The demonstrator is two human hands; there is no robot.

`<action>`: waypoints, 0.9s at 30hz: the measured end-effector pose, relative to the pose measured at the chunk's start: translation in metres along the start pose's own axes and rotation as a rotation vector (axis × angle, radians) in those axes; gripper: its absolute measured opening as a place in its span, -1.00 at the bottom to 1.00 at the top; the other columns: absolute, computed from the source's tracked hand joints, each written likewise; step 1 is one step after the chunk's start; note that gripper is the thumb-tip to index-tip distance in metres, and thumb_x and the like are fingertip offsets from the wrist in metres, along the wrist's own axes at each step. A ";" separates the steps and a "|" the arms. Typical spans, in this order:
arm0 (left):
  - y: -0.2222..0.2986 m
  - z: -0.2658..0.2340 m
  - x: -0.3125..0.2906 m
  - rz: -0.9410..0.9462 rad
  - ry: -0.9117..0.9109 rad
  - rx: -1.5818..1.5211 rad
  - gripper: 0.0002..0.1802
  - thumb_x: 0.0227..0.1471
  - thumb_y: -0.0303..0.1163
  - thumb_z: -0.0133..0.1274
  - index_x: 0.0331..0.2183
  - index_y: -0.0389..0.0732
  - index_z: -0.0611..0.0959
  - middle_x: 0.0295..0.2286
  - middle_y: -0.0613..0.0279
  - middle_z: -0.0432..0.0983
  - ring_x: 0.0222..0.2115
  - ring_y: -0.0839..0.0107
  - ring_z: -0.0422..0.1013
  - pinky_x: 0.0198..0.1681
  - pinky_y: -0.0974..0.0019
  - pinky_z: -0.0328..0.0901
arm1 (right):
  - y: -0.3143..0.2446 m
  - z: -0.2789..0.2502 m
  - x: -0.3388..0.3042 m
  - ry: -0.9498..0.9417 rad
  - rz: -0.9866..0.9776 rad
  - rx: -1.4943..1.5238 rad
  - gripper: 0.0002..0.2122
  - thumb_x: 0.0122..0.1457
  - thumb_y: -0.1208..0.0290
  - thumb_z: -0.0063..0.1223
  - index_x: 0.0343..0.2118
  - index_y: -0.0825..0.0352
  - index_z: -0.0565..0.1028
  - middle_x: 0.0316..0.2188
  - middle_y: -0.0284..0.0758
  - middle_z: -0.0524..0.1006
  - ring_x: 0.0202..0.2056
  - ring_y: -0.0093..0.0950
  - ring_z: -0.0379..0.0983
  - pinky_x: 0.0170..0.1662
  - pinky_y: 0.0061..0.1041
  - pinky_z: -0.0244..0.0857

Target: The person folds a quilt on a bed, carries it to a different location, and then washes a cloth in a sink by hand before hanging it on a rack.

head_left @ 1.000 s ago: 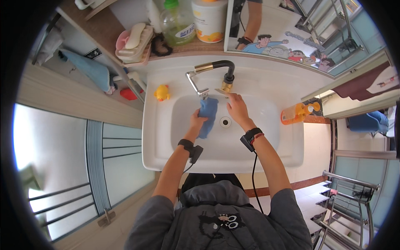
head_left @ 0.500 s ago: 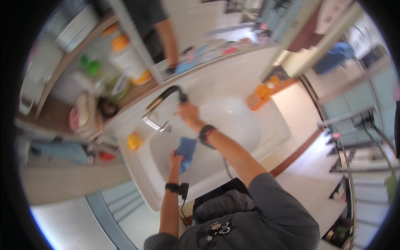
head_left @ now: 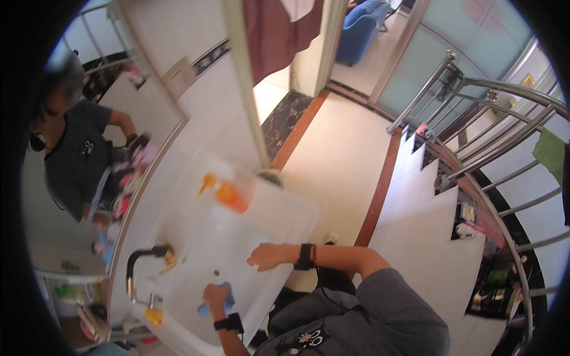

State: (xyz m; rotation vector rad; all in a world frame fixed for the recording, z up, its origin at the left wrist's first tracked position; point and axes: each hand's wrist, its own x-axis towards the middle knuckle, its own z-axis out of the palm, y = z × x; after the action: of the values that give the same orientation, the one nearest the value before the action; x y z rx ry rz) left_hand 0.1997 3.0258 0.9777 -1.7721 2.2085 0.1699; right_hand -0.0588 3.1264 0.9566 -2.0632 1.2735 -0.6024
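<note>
My left hand [head_left: 214, 295] is closed around a blue cloth [head_left: 224, 291], whose folds stick out on both sides of the fist. It is low over the white washbasin [head_left: 284, 228], beside the drain. My right hand [head_left: 266, 257] hovers over the basin's near right part, its fingers curled in loosely. Nothing shows in it, though the palm faces away. The black and gold tap [head_left: 132, 267] arches over the basin's left side, apart from both hands.
An orange pump bottle [head_left: 230, 197] stands on the basin's far end. A yellow toy duck [head_left: 153, 316] sits on the left rim by the tap. A mirror [head_left: 89, 160] lines the left wall. Steps [head_left: 409, 237] and a metal railing [head_left: 475, 172] are on the right.
My right hand has left the tap's spout and moved over the basin's near right part. The left hand still grips the blue cloth, now bunched smaller. The view has swung right.
</note>
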 end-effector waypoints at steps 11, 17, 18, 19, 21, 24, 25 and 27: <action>0.399 -0.173 -0.079 0.326 0.125 -0.164 -0.50 -0.23 0.04 0.07 -0.60 -0.29 0.59 -0.63 -0.11 0.43 -0.59 -0.03 0.36 -0.50 0.04 0.21 | 0.129 -0.222 -0.289 0.337 0.384 0.817 -0.59 0.13 0.14 -0.09 -0.03 0.26 0.28 -0.16 -0.19 0.41 -0.14 -0.37 0.35 -0.08 -0.45 0.19; 0.660 -0.158 -0.049 0.806 -0.097 -0.457 -0.72 -0.15 -0.25 0.06 -0.50 -0.31 0.55 -0.63 -0.02 0.44 -0.57 0.08 0.37 -0.49 0.24 0.23 | 0.224 -0.323 -0.364 0.819 0.148 0.880 -0.60 0.13 0.13 -0.07 -0.04 0.25 0.30 -0.17 -0.29 0.39 -0.18 -0.49 0.31 -0.09 -0.50 0.16; 0.698 -0.154 -0.039 0.845 -0.063 -0.588 -0.74 -0.15 -0.28 0.07 -0.49 -0.31 0.54 -0.61 0.00 0.45 -0.57 0.16 0.38 -0.47 0.28 0.24 | 0.257 -0.334 -0.379 0.848 0.200 0.914 -0.63 0.11 0.15 -0.05 -0.08 0.24 0.33 -0.20 -0.31 0.40 -0.19 -0.51 0.31 -0.10 -0.51 0.17; 0.733 -0.148 -0.025 0.879 -0.036 -0.722 -0.75 -0.16 -0.30 0.08 -0.48 -0.32 0.53 -0.59 0.03 0.47 -0.57 0.24 0.39 -0.46 0.32 0.25 | 0.288 -0.347 -0.396 0.875 0.256 0.951 -0.66 0.10 0.16 -0.02 -0.12 0.24 0.36 -0.24 -0.33 0.42 -0.20 -0.53 0.32 -0.12 -0.53 0.18; 0.788 -0.131 0.011 0.852 -0.152 -0.688 -0.73 -0.12 -0.31 0.07 -0.39 -0.32 0.53 -0.56 0.11 0.48 -0.56 0.42 0.37 -0.43 0.37 0.26 | 0.330 -0.383 -0.426 0.930 0.333 0.941 -0.70 0.07 0.18 0.02 -0.19 0.24 0.40 -0.32 -0.33 0.44 -0.24 -0.55 0.32 -0.17 -0.56 0.20; 0.887 -0.107 0.066 0.792 -0.583 -0.892 -0.74 -0.02 -0.32 0.01 -0.29 -0.27 0.51 -0.59 0.24 0.43 -0.53 0.56 0.31 -0.44 0.46 0.22 | 0.417 -0.435 -0.466 1.016 0.450 0.784 -0.72 0.04 0.21 0.07 -0.24 0.24 0.42 -0.41 -0.32 0.45 -0.34 -0.57 0.34 -0.26 -0.57 0.22; 0.922 -0.105 0.085 0.821 -0.593 -0.892 -0.74 -0.02 -0.32 0.01 -0.29 -0.27 0.51 -0.59 0.24 0.43 -0.53 0.56 0.31 -0.44 0.46 0.22 | 0.449 -0.453 -0.480 0.998 0.533 0.721 -0.74 0.02 0.21 0.08 -0.29 0.25 0.44 -0.47 -0.33 0.44 -0.41 -0.58 0.32 -0.32 -0.58 0.21; 0.989 -0.112 0.121 0.918 -0.659 -0.778 -0.72 -0.02 -0.31 0.01 -0.26 -0.27 0.50 -0.58 0.23 0.42 -0.54 0.56 0.28 -0.45 0.46 0.21 | 0.509 -0.505 -0.497 0.991 0.612 0.655 -0.76 0.00 0.22 0.10 -0.34 0.26 0.46 -0.54 -0.34 0.44 -0.48 -0.60 0.31 -0.38 -0.58 0.20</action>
State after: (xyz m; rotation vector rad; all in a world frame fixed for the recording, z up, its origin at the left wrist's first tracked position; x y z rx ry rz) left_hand -0.7991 3.1097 0.9517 -0.5544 2.3285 1.6936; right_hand -0.9187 3.2675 0.9170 -0.7239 1.7733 -1.5613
